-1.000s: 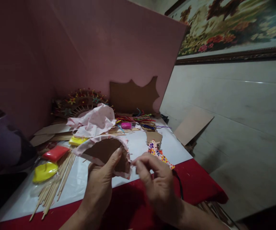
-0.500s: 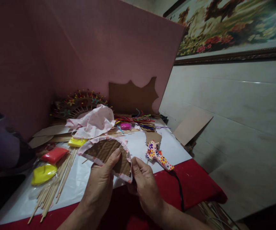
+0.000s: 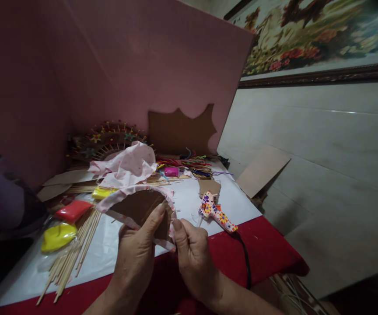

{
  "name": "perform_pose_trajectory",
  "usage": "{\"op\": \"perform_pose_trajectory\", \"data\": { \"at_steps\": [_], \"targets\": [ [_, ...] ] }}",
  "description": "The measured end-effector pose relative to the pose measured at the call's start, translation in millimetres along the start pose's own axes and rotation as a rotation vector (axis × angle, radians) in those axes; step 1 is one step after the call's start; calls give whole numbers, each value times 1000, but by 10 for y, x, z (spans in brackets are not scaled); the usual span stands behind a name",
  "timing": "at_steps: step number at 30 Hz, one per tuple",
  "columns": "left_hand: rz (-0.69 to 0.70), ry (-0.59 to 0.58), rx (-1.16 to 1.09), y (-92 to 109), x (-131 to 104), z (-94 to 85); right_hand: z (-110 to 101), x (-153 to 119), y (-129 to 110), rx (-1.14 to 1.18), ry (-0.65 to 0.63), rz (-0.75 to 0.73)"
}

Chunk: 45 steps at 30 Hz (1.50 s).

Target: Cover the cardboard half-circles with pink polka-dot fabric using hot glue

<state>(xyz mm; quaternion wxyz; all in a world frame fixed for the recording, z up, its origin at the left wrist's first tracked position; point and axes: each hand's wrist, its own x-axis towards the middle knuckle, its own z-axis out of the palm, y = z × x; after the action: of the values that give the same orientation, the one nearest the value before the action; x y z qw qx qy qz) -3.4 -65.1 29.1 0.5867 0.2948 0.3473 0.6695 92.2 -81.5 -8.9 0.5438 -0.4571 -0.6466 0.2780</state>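
Observation:
Between my hands is a half-round piece of cardboard, its brown back facing me and pale pink patterned fabric folded over its edge. My left hand grips it from below, thumb pressed on the brown face and fingers hidden behind. At the right end, my right hand pinches the fabric-covered rim between thumb and curled fingers. A flower-patterned glue gun lies on the white sheet to the right of my hands. Beyond the piece sits a crumpled length of pink fabric.
On the left are thin wooden sticks, a red packet and a yellow packet. Scissors and colourful pipe cleaners lie at the back. A jagged cardboard cutout leans on the pink panel. The glue gun's black cord crosses the red cloth.
The cardboard piece has shifted slightly left and tilted in my hands. My right hand has moved a little left, still pinching the rim, with its thumb more upright.

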Motion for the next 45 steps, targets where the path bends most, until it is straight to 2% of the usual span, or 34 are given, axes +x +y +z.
{"op": "perform_pose_trajectory", "data": {
  "at_steps": [6,10,16,22,24,26,29,31,34,39,42,45],
  "targets": [
    [2,55,69,20,-1,-5,5,44,0,-119,26,-48],
    [5,61,56,8,20,-6,-43,51,-17,-122,-5,-91],
    [-9,27,23,-36,10,-17,-87,102,-80,148,-44,126],
    [-19,71,42,-13,9,-5,-45,136,-81,-8,12,44],
    [-12,72,31,-5,16,3,-46,137,-74,37,-3,56],
    [-26,69,-4,-3,26,11,-52,130,-63,206,-40,147],
    [-62,70,-61,-4,48,10,-63,94,-49,499,-94,381],
    [-65,71,-90,-2,65,0,-73,59,-51,613,-117,504],
    [-58,66,-127,10,82,-18,-90,10,-88,699,-153,604],
    [-206,35,-97,38,81,-32,-82,-35,-165,766,-256,721],
    [-216,2,-114,36,92,-40,-65,-49,-136,741,-212,654],
    [-159,41,-151,18,114,-55,-80,-46,-85,614,-124,455]
  ]
}}
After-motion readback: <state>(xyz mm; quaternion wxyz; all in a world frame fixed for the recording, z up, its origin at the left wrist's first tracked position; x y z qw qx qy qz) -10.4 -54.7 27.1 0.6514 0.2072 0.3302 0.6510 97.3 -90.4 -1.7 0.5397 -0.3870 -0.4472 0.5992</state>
